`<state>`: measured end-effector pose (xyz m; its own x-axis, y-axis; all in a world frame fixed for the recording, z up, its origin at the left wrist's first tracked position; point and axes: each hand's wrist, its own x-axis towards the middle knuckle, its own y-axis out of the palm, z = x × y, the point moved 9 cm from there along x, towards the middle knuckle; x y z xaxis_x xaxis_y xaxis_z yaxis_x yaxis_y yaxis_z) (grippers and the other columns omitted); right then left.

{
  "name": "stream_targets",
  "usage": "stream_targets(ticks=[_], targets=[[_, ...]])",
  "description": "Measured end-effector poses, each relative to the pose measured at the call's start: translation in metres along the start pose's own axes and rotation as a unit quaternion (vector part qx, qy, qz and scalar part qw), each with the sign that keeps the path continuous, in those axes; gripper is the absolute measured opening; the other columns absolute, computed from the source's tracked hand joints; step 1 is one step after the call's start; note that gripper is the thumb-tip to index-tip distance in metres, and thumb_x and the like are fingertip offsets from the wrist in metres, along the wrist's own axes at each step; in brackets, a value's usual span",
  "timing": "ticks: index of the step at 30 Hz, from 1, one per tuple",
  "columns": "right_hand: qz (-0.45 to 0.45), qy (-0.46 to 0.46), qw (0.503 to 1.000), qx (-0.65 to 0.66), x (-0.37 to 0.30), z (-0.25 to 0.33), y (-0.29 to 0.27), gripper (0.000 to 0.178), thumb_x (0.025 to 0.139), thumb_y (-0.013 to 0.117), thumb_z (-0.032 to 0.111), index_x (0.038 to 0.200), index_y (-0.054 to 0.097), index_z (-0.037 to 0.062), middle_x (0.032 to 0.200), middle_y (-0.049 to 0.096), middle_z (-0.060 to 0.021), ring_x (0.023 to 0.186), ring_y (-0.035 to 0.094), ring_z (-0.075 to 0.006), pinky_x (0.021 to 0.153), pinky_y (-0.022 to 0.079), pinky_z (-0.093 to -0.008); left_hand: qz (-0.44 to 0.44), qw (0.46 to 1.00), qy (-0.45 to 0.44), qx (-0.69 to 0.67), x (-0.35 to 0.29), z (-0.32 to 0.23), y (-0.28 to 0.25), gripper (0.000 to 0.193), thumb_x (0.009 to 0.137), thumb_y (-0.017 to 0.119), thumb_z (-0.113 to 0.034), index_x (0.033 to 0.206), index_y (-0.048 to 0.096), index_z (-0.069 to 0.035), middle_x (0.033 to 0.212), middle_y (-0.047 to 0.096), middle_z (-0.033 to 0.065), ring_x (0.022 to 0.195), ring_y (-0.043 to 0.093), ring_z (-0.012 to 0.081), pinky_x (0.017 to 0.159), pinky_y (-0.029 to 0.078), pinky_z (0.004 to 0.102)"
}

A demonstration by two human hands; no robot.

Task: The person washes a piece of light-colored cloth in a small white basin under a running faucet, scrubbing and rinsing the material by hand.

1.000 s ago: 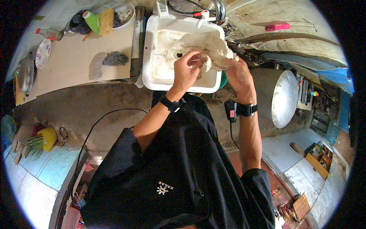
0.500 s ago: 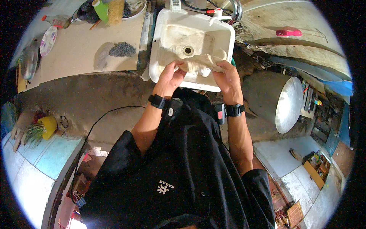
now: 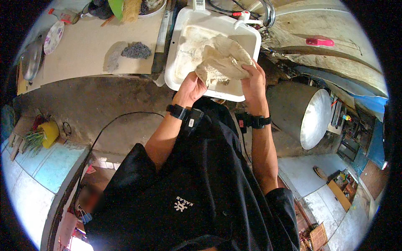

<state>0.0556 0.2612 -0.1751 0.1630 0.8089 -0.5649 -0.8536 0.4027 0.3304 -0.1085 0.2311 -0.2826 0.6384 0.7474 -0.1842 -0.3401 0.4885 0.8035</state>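
A beige cloth is spread between my two hands over the white sink. My left hand is closed on the cloth's near left corner, the thumb side turned toward it. Gripping its right edge, my right hand sits above the sink's right wall. The cloth sags in folds and hides the drain and much of the basin. Behind it, a white tap with a red part rises at the sink's back right corner.
Left of the sink, a board-topped counter carries a dark scouring pad, a patterned plate and a bottle. A large metal drum stands to the right. A pink brush-like item lies farther back.
The cloth has opened out from a narrow bunch to a wide sheet that now covers the drain. My left hand has shifted slightly down and my right hand slightly right.
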Motion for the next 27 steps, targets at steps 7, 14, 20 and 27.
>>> stream_targets(ticks=[7, 14, 20, 27], targets=[[0.087, -0.189, 0.885, -0.416, -0.024, 0.026, 0.031, 0.042, 0.091, 0.062, 0.008, 0.128, 0.067, -0.0113, 0.113, 0.074, -0.0153, 0.102, 0.069, -0.0187, 0.089, 0.054, -0.0313, -0.181, 0.749, 0.249, 0.587, -0.003, -0.014, 0.058, 0.026, 0.106, 0.052, -0.011, 0.129, 0.061, -0.004, 0.115, 0.068, 0.006, 0.098, 0.067, 0.0155, 0.086, 0.055, 0.0309], [0.153, -0.304, 0.787, -0.515, -0.043, 0.008, 0.074, 0.04, 0.093, 0.064, 0.015, 0.13, 0.07, -0.0007, 0.131, 0.062, -0.024, 0.113, 0.064, -0.0385, 0.103, 0.05, -0.0438, -0.163, 0.642, 0.252, 0.705, 0.005, 0.001, 0.055, 0.029, 0.107, 0.054, -0.013, 0.134, 0.057, -0.003, 0.123, 0.066, 0.0067, 0.109, 0.065, 0.017, 0.094, 0.054, 0.0318], [0.15, -0.199, 0.877, -0.411, -0.055, -0.019, 0.065, 0.042, 0.106, 0.047, 0.026, 0.14, 0.067, 0.01, 0.128, 0.057, -0.0193, 0.138, 0.042, -0.0299, 0.115, 0.038, -0.0411, -0.11, 0.783, 0.227, 0.568, -0.009, 0.013, 0.074, 0.032, 0.105, 0.053, -0.012, 0.136, 0.057, -0.004, 0.125, 0.067, 0.0073, 0.112, 0.067, 0.0174, 0.095, 0.057, 0.0332], [0.065, -0.167, 0.941, -0.288, -0.038, -0.015, 0.053, 0.041, 0.093, 0.074, 0.015, 0.133, 0.071, 0.0044, 0.116, 0.07, -0.0169, 0.104, 0.069, -0.0333, 0.097, 0.054, -0.0416, -0.154, 0.785, 0.211, 0.561, -0.006, 0.019, 0.073, 0.03, 0.103, 0.055, -0.004, 0.133, 0.059, -0.002, 0.121, 0.068, 0.0075, 0.107, 0.069, 0.0162, 0.091, 0.058, 0.033]])
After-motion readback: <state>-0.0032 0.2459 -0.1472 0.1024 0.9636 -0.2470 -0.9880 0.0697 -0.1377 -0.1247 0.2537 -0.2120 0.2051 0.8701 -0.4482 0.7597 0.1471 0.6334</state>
